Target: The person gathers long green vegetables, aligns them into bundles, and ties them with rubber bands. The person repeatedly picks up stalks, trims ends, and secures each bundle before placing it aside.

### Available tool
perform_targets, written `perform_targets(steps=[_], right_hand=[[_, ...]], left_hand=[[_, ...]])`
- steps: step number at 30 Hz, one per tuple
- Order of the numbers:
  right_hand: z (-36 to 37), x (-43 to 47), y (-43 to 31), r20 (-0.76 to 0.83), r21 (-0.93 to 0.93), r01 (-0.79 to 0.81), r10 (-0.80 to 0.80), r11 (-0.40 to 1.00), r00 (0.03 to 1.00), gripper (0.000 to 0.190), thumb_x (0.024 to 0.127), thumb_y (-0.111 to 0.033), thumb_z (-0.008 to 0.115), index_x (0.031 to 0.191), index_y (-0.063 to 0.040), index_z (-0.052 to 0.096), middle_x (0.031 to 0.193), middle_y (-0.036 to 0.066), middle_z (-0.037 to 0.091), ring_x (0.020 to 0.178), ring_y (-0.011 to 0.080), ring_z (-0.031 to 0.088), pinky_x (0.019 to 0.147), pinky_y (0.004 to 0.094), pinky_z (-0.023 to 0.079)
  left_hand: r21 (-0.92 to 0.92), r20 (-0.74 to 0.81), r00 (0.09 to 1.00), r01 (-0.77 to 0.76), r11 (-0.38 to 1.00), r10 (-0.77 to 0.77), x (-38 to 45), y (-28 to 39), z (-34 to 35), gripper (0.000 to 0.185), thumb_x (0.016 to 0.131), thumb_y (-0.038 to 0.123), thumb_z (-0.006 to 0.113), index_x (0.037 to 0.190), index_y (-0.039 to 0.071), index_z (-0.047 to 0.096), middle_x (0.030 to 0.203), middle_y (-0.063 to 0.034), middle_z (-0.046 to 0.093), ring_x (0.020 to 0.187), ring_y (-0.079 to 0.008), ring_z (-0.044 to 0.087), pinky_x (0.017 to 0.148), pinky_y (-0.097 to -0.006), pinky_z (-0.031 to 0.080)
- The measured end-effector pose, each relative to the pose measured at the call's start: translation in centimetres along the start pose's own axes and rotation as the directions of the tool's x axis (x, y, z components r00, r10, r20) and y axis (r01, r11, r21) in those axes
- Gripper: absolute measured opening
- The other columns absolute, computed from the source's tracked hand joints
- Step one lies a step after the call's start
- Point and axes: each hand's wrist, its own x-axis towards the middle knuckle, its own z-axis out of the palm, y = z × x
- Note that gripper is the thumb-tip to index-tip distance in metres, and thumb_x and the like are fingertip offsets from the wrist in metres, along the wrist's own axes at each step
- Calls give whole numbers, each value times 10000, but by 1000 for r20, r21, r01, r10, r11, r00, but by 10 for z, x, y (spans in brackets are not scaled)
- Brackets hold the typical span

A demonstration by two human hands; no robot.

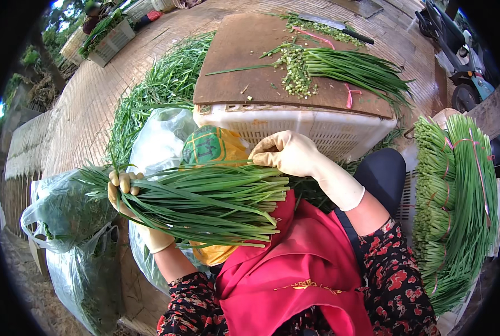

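Observation:
My left hand [126,191], in a rubber glove, is closed around the leafy end of a bunch of garlic chives [216,201]. The bunch lies level above my lap, its pale stem ends pointing right. Over the stem ends, my gloved right hand [292,153] pinches a thin chive blade [237,161] between thumb and forefinger. Ahead, a wooden board [241,54] rests on a white plastic crate [292,126]. On it lie more chives [355,71], chopped stem ends [297,71], a pink tie [350,95] and a knife [336,26] with a black handle.
Tied chive bundles [451,201] are stacked on a crate at the right. Loose leaves [161,80] heap left of the board. Filled plastic bags [82,269] stand at the left. A scooter [468,80] is at far right; a person [92,17] is at upper left.

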Motion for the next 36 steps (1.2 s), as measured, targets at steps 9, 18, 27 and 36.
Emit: perform_targets(steps=[9, 18, 27, 36], right_hand=[[-4, -12, 2, -159, 182, -139, 169, 973, 973, 187, 882, -210, 639, 925, -32, 602, 779, 34, 681, 646, 90, 621, 571, 234, 469], [1, -6, 37, -381, 37, -43, 54, 998, 923, 168, 870, -207, 626, 907, -44, 614, 730, 42, 684, 647, 118, 653, 585, 252, 490], [-42, -22, 91, -457, -517, -456, 216, 725, 863, 267, 842, -234, 604, 999, -23, 559, 943, 182, 656, 936, 318, 630, 787, 397, 508], [-9, -23, 48, 215, 610, -33, -125, 792, 969, 428, 807, -204, 735, 1172, -49, 575, 982, 70, 658, 914, 110, 598, 780, 244, 476]], left_hand=[[38, -60, 996, -71, 997, 73, -11, -4, -2, 162, 960, 223, 467, 851, 112, 424, 678, 23, 416, 613, -113, 441, 677, -281, 386], [19, -104, 991, -79, 997, 80, -6, -10, 6, 163, 963, 214, 460, 892, 68, 466, 671, -22, 483, 596, -143, 477, 619, -282, 423], [15, -92, 988, -124, 992, 125, -14, -6, -4, 174, 957, 210, 461, 808, 124, 431, 623, 51, 372, 559, -76, 364, 629, -241, 350], [-130, 273, 928, -226, 965, 254, -3, -6, -43, 205, 932, 232, 506, 785, 91, 524, 482, 36, 528, 372, -85, 503, 380, -209, 360]])
